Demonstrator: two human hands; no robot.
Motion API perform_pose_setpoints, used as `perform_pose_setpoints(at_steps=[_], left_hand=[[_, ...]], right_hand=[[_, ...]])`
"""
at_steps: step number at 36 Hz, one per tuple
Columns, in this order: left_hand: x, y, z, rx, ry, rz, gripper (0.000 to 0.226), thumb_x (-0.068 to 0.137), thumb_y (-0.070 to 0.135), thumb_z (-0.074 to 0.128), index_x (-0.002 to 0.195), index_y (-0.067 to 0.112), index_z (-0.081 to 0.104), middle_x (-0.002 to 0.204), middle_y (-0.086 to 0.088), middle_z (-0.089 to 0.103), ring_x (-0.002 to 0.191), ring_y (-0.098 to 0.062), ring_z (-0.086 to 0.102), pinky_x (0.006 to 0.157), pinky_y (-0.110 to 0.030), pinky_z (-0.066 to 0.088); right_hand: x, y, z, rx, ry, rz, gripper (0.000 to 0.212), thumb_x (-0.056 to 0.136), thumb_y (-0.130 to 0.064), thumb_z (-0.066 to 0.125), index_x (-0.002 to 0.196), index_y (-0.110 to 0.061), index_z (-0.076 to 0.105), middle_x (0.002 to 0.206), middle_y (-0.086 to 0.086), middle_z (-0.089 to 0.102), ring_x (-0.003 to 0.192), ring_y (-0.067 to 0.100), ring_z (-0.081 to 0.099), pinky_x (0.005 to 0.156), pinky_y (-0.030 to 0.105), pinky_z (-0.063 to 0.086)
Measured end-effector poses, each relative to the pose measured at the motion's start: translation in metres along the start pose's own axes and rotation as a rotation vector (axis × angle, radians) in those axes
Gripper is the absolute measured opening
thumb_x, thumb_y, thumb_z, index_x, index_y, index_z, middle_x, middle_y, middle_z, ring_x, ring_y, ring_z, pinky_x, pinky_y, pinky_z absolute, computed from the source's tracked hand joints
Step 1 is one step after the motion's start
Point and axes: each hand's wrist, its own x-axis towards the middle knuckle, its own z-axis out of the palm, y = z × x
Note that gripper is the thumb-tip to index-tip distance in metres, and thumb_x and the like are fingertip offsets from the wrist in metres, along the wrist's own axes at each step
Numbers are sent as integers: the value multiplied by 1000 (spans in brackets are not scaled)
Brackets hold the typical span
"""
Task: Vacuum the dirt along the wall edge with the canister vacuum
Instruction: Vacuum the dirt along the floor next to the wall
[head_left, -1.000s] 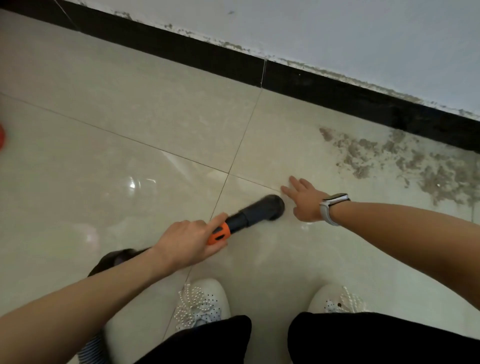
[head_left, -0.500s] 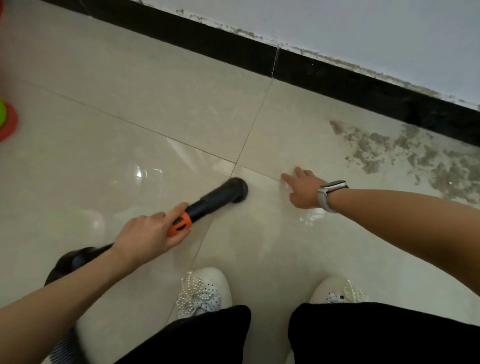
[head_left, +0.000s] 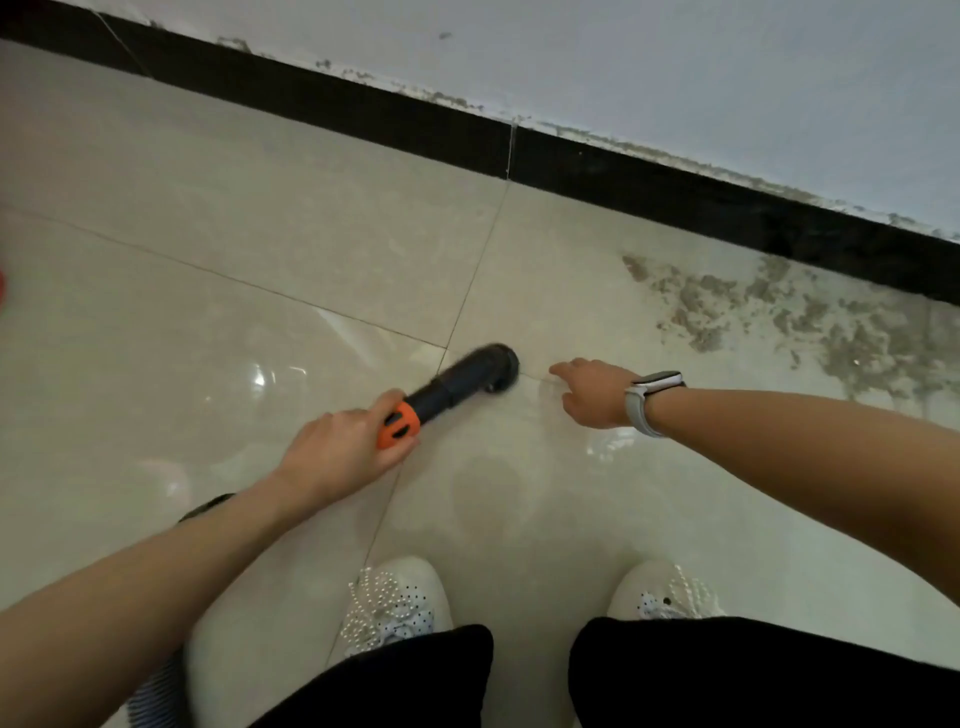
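A person crouches over a glossy cream tile floor (head_left: 260, 218), seen from above their own arms. Their left hand (head_left: 340, 452) is wrapped around the orange collar of a black vacuum nozzle (head_left: 467, 379), fingers curled tight on it. The nozzle slants up and to the right, its round mouth down on the floor right at a crossing of grout lines. The right hand (head_left: 597, 389) lies on the tile just beside the nozzle's mouth, not touching it; its fingers look loose and hold nothing. A watch (head_left: 652, 395) with a pale strap sits on that wrist. The dirt (head_left: 810, 317), a patchy grey-brown scatter, lies farther right along the black baseboard (head_left: 363, 111), well apart from the nozzle. Two white shoes (head_left: 395, 603) and black trouser knees show at the bottom.
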Motion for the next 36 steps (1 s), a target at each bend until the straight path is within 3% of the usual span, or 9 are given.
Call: perform_pose_setpoints(at_steps=[4, 7, 10, 16, 20, 24, 27, 31, 36], left_hand=[[40, 15, -16, -192, -11, -132, 52, 89, 53, 56, 131, 23, 44, 93, -10, 66, 85, -34, 64, 73, -39, 53], [67, 38, -21, -352, -23, -203, 48, 87, 54, 59, 118, 18, 49, 88, -5, 64, 80, -29, 63, 73, -38, 53], [87, 69, -20, -501, -34, -218, 43, 87, 53, 58, 107, 16, 51, 80, -3, 62, 69, -24, 63, 66, -38, 55], [101, 115, -8, -658, -149, -127, 35, 90, 52, 56, 107, 22, 50, 78, -1, 64, 59, -18, 65, 54, -30, 53], [96, 112, -3, -664, -195, -111, 33, 91, 55, 51, 105, 25, 48, 76, -1, 65, 56, -15, 65, 56, -30, 53], [82, 96, 3, -574, -184, -143, 31, 91, 55, 50, 101, 26, 48, 76, -3, 66, 65, -21, 67, 69, -43, 56], [77, 83, 2, -526, -146, -170, 33, 89, 56, 52, 101, 26, 48, 74, -2, 65, 68, -20, 66, 70, -44, 55], [75, 72, -1, -501, -165, -154, 32, 89, 56, 53, 102, 27, 47, 73, 1, 63, 65, -15, 64, 64, -38, 54], [87, 69, -7, -430, -143, -114, 40, 89, 60, 47, 101, 21, 47, 72, 0, 61, 63, -16, 61, 60, -38, 51]], right_hand=[[-6, -5, -2, 254, 96, 70, 48, 101, -22, 41, 147, -10, 34, 146, 15, 43, 130, 33, 45, 104, 37, 38], [-9, -13, -12, 781, 136, 212, 45, 103, -26, 40, 138, 2, 44, 130, 16, 55, 114, 31, 54, 100, 42, 45], [-12, -21, -24, 1375, 15, 278, 56, 103, -42, 38, 143, -5, 35, 132, 13, 56, 110, 26, 54, 92, 39, 49], [-2, -18, -43, 1863, 61, 274, 46, 103, -36, 42, 137, -6, 43, 133, 19, 56, 121, 33, 56, 96, 41, 47], [9, -14, -43, 1940, 122, 318, 43, 104, -22, 44, 141, -3, 34, 133, 23, 54, 116, 38, 58, 74, 40, 52], [27, -15, -51, 1953, 188, 326, 43, 104, -25, 42, 140, -4, 35, 131, 19, 54, 115, 35, 58, 61, 36, 51], [41, -16, -65, 1953, 253, 348, 41, 104, -26, 42, 138, -5, 36, 127, 18, 56, 115, 35, 58, 71, 41, 52], [53, -12, -86, 1958, 341, 367, 33, 104, -24, 42, 132, -8, 39, 95, 12, 56, 101, 32, 59, 84, 47, 53], [60, -4, -92, 1946, 398, 393, 36, 103, -30, 44, 130, -6, 43, 106, 15, 58, 103, 32, 61, 89, 48, 54]])
